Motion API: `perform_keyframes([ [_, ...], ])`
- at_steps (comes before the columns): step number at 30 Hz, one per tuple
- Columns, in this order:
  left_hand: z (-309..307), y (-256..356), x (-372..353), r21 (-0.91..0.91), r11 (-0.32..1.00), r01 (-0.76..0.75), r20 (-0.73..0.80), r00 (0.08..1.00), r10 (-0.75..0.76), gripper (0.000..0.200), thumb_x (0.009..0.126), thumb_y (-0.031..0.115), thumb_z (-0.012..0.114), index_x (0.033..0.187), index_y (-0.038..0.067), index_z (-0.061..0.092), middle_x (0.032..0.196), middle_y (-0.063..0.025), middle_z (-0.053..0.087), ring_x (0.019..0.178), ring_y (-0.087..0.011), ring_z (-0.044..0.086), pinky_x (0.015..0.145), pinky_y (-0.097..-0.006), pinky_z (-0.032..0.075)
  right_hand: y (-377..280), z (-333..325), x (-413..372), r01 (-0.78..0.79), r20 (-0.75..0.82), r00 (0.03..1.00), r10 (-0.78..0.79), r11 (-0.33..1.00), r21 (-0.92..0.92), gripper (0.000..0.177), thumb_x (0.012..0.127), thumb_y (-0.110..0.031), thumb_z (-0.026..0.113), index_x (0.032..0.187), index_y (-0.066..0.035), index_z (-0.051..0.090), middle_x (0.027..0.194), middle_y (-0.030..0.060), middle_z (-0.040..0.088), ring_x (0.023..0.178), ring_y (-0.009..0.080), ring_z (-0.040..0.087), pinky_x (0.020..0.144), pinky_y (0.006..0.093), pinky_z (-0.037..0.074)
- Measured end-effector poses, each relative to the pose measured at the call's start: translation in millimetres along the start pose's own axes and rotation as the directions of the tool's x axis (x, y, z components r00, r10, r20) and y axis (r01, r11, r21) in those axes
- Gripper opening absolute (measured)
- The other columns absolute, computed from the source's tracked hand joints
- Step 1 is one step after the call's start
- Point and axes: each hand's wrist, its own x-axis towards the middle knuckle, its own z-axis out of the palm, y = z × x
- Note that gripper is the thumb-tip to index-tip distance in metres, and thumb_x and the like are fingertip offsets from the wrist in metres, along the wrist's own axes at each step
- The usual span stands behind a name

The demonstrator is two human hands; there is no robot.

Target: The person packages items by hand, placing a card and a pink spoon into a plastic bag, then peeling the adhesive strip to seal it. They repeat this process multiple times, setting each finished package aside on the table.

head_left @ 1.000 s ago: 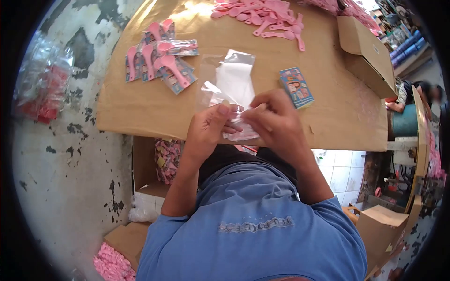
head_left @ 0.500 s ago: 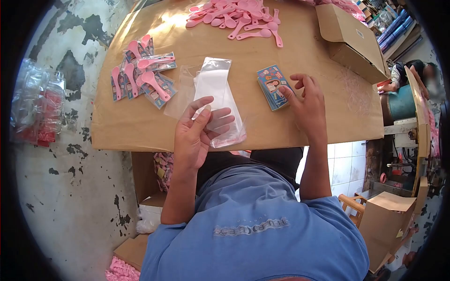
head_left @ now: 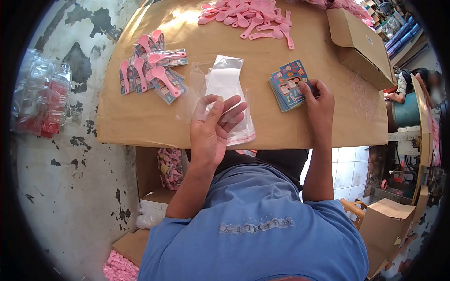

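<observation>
My left hand (head_left: pixel 213 129) holds a clear plastic bag (head_left: pixel 199 104) pinched between thumb and fingers, above a stack of clear bags (head_left: pixel 227 89) lying on the brown cardboard tabletop (head_left: pixel 140 119). My right hand (head_left: pixel 318 100) grips the top card of a small stack of colourful printed cards (head_left: pixel 287 84) and lifts its near edge. Packed pink spoons on cards (head_left: pixel 150 68) lie to the left of the bags.
A heap of loose pink spoons (head_left: pixel 248 16) lies at the far side. An open cardboard box (head_left: pixel 363 49) stands at the right. Bagged red items (head_left: pixel 40 100) sit on the floor at the left. Another person (head_left: pixel 412 86) sits beyond the table at the right.
My right hand left the bag, reached right to the card stack and now grips a card. My left hand kept one clear bag and raised it slightly.
</observation>
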Motion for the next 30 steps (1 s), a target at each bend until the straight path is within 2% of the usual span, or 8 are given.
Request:
perform_keyframes([
  [3,2.8,0.8,-3.0,0.025,1.000,-0.006,-0.034,0.999,0.007,0.023,0.104,0.012,0.065,0.124,0.006,0.056,0.121,-0.0208,0.071,0.113,-0.0305,0.072,0.093,-0.0364,0.063,-21.4,3.5,-11.9,0.052,-0.188,0.981,-0.036,0.996,0.076,0.022,0.099,-0.020,0.073,0.100,0.002,0.071,0.076,0.0004,0.066,0.068,0.0059,0.053,0.061,0.0239,0.042],
  [6,-4.1,1.6,-0.6,0.053,0.998,-0.030,-0.011,0.999,0.031,0.025,0.102,0.010,0.067,0.124,0.005,0.056,0.122,-0.0204,0.071,0.113,-0.0297,0.072,0.092,-0.0360,0.063,-29.3,-1.5,-24.4,0.011,0.008,1.000,-0.016,0.927,0.375,0.021,0.102,-0.021,0.070,0.104,0.000,0.070,0.076,-0.0018,0.066,0.065,0.0035,0.053,0.058,0.0207,0.041],
  [9,-6.9,4.2,1.9,0.123,0.990,-0.075,-0.008,0.997,0.076,0.026,0.102,0.011,0.068,0.123,0.004,0.056,0.122,-0.0211,0.071,0.113,-0.0289,0.072,0.091,-0.0358,0.064,-50.3,-0.9,-51.1,-0.240,0.313,0.944,0.100,0.862,0.447,0.021,0.103,-0.022,0.070,0.107,-0.001,0.069,0.077,-0.0031,0.065,0.062,0.0014,0.054,0.054,0.0179,0.040],
  [12,-1.4,6.3,1.6,0.113,0.989,-0.095,-0.038,0.994,0.100,0.029,0.100,0.010,0.070,0.122,-0.001,0.055,0.117,-0.0249,0.072,0.111,-0.0306,0.073,0.090,-0.0352,0.063,-55.9,5.9,-64.7,-0.308,0.463,0.884,0.069,0.831,0.463,0.020,0.102,-0.022,0.071,0.106,-0.002,0.069,0.077,-0.0022,0.065,0.059,0.0012,0.056,0.051,0.0180,0.041],
  [16,6.1,3.3,-1.0,0.125,0.989,-0.074,-0.049,0.996,0.081,0.030,0.102,0.010,0.067,0.126,-0.001,0.054,0.124,-0.0238,0.069,0.110,-0.0276,0.073,0.091,-0.0366,0.064,-61.3,21.4,-74.3,-0.286,0.400,0.915,0.061,0.795,0.534,0.018,0.102,-0.017,0.070,0.106,0.000,0.068,0.074,-0.0018,0.064,0.061,0.0026,0.060,0.054,0.0187,0.044],
  [19,2.7,-1.1,-0.5,0.124,0.990,-0.070,-0.011,0.997,0.072,0.032,0.102,0.010,0.067,0.129,-0.003,0.054,0.125,-0.0239,0.069,0.109,-0.0267,0.073,0.091,-0.0367,0.064,-55.7,24.7,-78.2,-0.258,0.433,0.901,0.022,0.829,0.496,0.019,0.102,-0.015,0.070,0.108,0.003,0.068,0.074,-0.0014,0.065,0.062,0.0033,0.060,0.055,0.0195,0.046],
  [23,5.3,-2.5,-0.8,0.129,0.991,-0.034,0.046,0.999,0.028,0.032,0.101,0.008,0.067,0.128,-0.004,0.057,0.119,-0.0218,0.072,0.107,-0.0249,0.074,0.090,-0.0367,0.064,-62.0,10.9,-72.5,-0.343,0.628,0.777,0.045,0.867,0.362,0.024,0.100,-0.015,0.073,0.114,0.004,0.069,0.079,0.0000,0.068,0.064,0.0046,0.062,0.058,0.0207,0.049],
  [30,6.0,-11.6,-2.6,0.165,0.985,-0.047,0.081,0.996,0.034,0.028,0.100,0.006,0.067,0.125,-0.005,0.062,0.114,-0.0183,0.074,0.104,-0.0221,0.074,0.089,-0.0355,0.064,-46.6,13.4,-71.9,-0.411,0.558,0.829,0.030,0.711,0.571,0.020,0.098,-0.011,0.074,0.110,0.001,0.063,0.089,0.0039,0.070,0.074,0.0075,0.066,0.067,0.0221,0.053],
])
